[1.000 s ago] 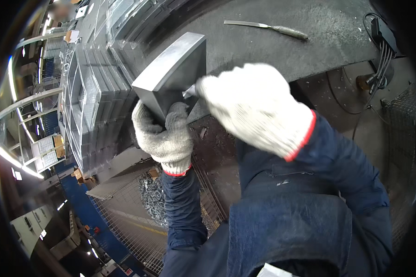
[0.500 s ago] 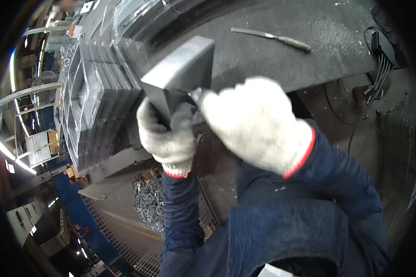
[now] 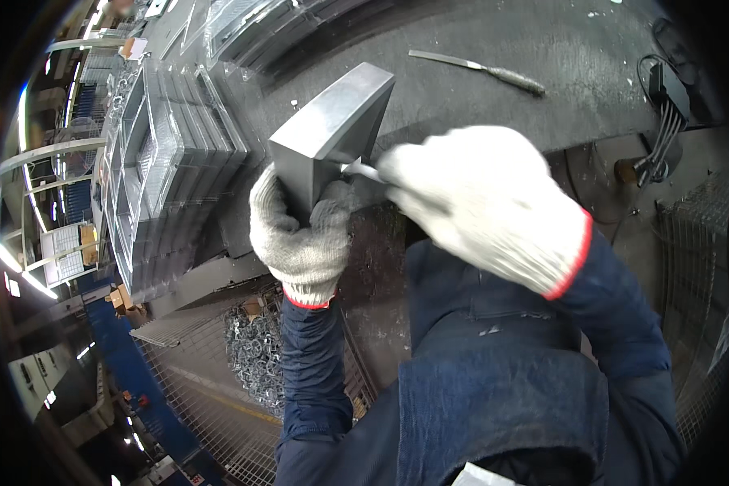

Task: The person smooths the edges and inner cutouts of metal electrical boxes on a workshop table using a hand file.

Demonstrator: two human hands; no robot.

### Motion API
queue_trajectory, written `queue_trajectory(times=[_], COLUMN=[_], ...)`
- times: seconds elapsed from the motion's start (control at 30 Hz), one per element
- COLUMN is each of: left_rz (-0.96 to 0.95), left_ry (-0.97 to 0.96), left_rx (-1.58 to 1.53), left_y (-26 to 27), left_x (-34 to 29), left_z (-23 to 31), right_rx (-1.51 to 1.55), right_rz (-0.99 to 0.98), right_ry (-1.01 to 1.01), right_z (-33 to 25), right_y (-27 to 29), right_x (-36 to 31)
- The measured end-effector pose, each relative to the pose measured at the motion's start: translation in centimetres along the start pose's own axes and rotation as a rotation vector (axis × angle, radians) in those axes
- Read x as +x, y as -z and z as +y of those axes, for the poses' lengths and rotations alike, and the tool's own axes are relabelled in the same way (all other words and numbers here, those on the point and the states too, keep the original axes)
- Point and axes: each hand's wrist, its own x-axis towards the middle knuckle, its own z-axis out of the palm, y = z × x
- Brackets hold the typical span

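Note:
My left hand (image 3: 300, 247), in a white knit glove with a red cuff, is closed around the lower end of a grey sheet-metal box-shaped part (image 3: 328, 121). The part is held tilted in the air over the near edge of the bench. My right hand (image 3: 482, 206), gloved alike, is closed on a small hand tool with a thin metal tip (image 3: 361, 169). That tip points at the part's right side, close to my left fingertips; whether it touches I cannot tell. The glove hides the tool's handle.
A long flat-bladed tool with a mottled handle (image 3: 486, 70) lies on the dark bench (image 3: 543, 109). Stacked grey metal frames (image 3: 178, 154) stand on the left. Below, a wire basket (image 3: 211, 405) contains many small metal pieces (image 3: 255, 356). Cables (image 3: 668, 134) hang at the right.
My right hand has moved right, away from the part, baring more of the tool's metal tip. The part and my left hand have shifted slightly right in the picture.

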Motion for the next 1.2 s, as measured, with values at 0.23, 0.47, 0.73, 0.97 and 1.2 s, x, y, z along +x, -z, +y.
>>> queue_trajectory(times=[0.23,0.47,0.73,0.97,1.2], left_rz=[0.07,0.02,-0.096,-0.497,-0.421], left_ry=[0.19,0.128,0.561,1.076,1.028], left_rx=[-0.18,-0.171,-0.369,-0.646,-0.655], left_y=[-0.4,-0.3,1.3,-0.5,-1.5], left_x=[0.3,0.4,5.3,7.8,5.8], left_z=[0.6,0.5,1.9,-3.7,-5.9], right_rx=[0.042,0.238,0.167,-0.074,0.016], right_rz=[0.038,0.049,-0.059,-0.147,-0.087], right_ry=[-0.127,-0.111,-0.163,0.178,0.003], right_z=[0.9,1.3,2.4,4.3,4.7], right_y=[-0.9,-4.0,-0.4,-4.1,-1.6], right_x=[-0.7,1.4,-0.1,0.8,-2.1])
